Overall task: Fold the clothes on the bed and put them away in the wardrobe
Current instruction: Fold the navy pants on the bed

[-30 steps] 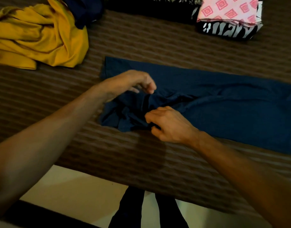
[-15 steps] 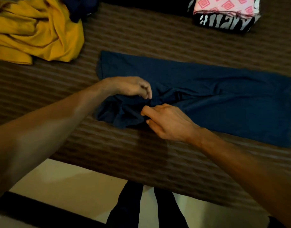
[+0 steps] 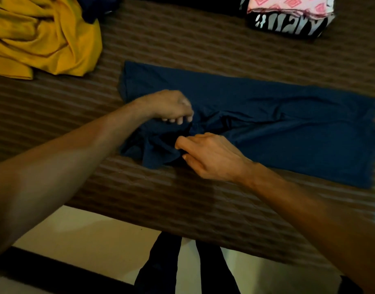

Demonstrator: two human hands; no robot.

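Navy garment [image 3: 288, 128] flat on striped bed [image 3: 182, 45], left end bunched, prob. a tee

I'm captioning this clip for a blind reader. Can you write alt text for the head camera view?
Two bare hands work the bunched left end of a dark blue garment lying on a brown striped bed: the left hand and right hand pinch its folds. A crumpled yellow garment lies far left, a folded stack far right.
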